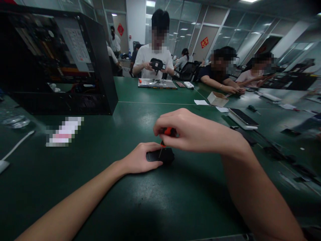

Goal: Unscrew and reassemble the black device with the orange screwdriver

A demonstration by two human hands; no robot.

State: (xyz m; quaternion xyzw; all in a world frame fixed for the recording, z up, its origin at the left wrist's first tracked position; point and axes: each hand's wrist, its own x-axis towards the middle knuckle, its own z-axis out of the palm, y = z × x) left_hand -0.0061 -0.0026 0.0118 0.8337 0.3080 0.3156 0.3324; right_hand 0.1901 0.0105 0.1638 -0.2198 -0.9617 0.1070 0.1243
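Pressing down on a small black device (pixel 160 155) lying on the green worktop (pixel 105 187), the left hand (pixel 140 159) is gripping its near edge. The right hand (pixel 185 130) is pinching an orange-handled screwdriver (pixel 167 133), tip meeting the device. An open cardboard box (pixel 217 99) is sitting farther back, contents unclear.
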